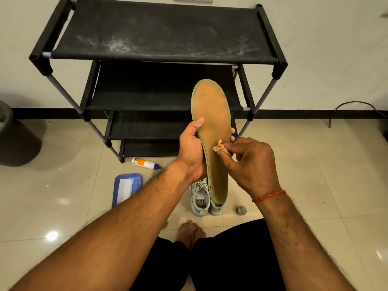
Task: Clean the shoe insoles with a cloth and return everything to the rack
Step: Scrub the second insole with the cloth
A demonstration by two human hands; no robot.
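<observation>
**INSOLE HELD, CLOTH APPLIED**

The left hand (192, 150) grips the orange-tan insole (212, 122) at mid-length, toe end pointing to 12 o'clock. The right hand (249, 162) pinches a small wadded cloth (218, 147) against the insole surface. 2 pale sneakers (199, 199) stand at 6 o'clock of the insole. The black 4-tier shoe rack (163, 34) stands at 12 o'clock, and a white bottle (144, 163) lies at 8 o'clock.

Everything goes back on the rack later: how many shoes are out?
2, side by side on the floor before the rack: one shoe below the left hand, the other shoe mostly behind the insole. More may be hidden.
</observation>
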